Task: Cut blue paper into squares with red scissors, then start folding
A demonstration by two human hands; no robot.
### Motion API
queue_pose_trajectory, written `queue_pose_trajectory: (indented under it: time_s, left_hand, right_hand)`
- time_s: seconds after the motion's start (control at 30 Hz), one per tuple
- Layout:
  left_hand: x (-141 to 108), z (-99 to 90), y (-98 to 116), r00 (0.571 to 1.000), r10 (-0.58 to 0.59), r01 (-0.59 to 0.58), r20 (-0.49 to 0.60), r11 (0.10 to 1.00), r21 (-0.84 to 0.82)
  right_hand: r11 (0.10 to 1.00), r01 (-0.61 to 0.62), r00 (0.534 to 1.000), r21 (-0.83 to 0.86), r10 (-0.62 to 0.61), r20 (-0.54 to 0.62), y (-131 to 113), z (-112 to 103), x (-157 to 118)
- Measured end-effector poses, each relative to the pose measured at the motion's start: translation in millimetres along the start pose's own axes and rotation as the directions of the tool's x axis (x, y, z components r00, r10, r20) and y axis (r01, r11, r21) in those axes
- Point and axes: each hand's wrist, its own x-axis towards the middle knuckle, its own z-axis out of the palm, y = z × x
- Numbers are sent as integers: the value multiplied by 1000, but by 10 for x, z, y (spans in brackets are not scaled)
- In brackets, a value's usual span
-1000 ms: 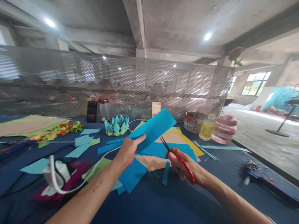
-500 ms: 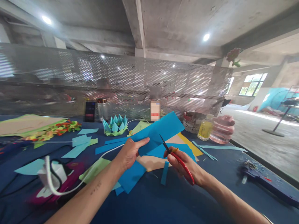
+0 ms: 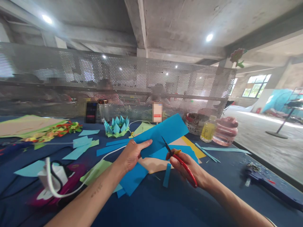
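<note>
A blue paper strip (image 3: 169, 129) is pinched between the thumb and fingers of my left hand (image 3: 134, 153), tilted up to the right. My right hand (image 3: 183, 164) grips red-handled scissors (image 3: 187, 170), whose dark blades point up and left in front of the strip's lower edge. Beneath the hands lie more blue sheets (image 3: 134, 178), a tan sheet (image 3: 155, 165) and a small blue strip (image 3: 167, 176). Behind my left hand stands a light-blue folded paper crown (image 3: 116, 126) with a green base.
Left are light-blue scraps (image 3: 79, 148), a magenta power strip (image 3: 71, 189) with a white cable, and colourful trimmings (image 3: 59, 127). Right are a yellow bottle (image 3: 208, 130), a pink container (image 3: 225, 131) and a dark-blue glue gun (image 3: 272, 186). A perforated screen (image 3: 132, 78) stands behind.
The far end of the blue strip has shifted slightly to the right. Both hands are almost where they were, with the same holds.
</note>
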Motion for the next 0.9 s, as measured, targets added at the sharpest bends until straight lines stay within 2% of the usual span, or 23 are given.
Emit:
queue_pose_trajectory:
  time_s: [0.23, 0.4, 0.63, 0.9]
  left_hand:
    - [-53, 77, 35, 999, 3, -4, -35, 1000, -19]
    - [-66, 97, 38, 998, -11, 9, -60, 1000, -22]
    - [-66, 102, 39, 996, -25, 22, -83, 999, -34]
    - [-101, 140, 72, 997, -35, 33, -65, 999, -32]
  right_hand:
    - [1000, 7, 1000, 14, -7, -30, 27, 24, 21]
    - [998, -43, 998, 44, 45, -37, 86, 50, 43]
    - [998, -51, 993, 43, 55, -104, 109, 94, 58]
    - [995, -94, 988, 36, 98, -117, 121, 99, 68]
